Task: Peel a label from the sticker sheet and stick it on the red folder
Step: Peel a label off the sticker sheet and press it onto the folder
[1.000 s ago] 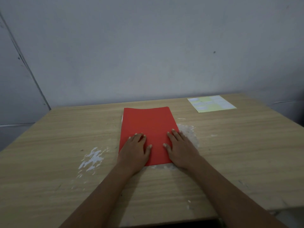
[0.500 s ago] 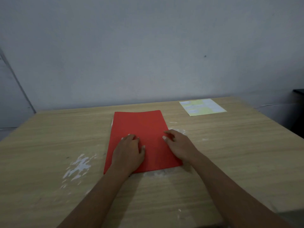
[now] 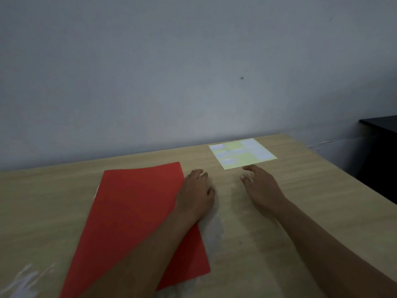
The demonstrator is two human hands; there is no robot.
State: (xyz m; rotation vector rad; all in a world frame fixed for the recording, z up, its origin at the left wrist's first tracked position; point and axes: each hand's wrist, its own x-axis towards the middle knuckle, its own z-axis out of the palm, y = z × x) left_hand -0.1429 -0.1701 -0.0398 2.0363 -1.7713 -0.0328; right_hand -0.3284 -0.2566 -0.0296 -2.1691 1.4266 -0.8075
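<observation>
The red folder (image 3: pixel 133 216) lies flat on the wooden table (image 3: pixel 311 201), left of centre. A pale yellow sticker sheet (image 3: pixel 241 152) with several white labels lies at the far right, near the wall. My left hand (image 3: pixel 196 193) rests over the folder's right edge, fingers loosely spread, holding nothing. My right hand (image 3: pixel 261 186) is stretched out over the bare table, its fingertips just short of the sheet's near edge, fingers apart and empty.
A grey wall rises directly behind the table. A dark piece of furniture (image 3: pixel 380 153) stands beyond the table's right edge. White scuffed patches (image 3: pixel 23 280) mark the tabletop at the near left.
Both hands have left the folder's middle and moved right and forward; the right hand now reaches almost to the sticker sheet. The view has swung right and closer.
</observation>
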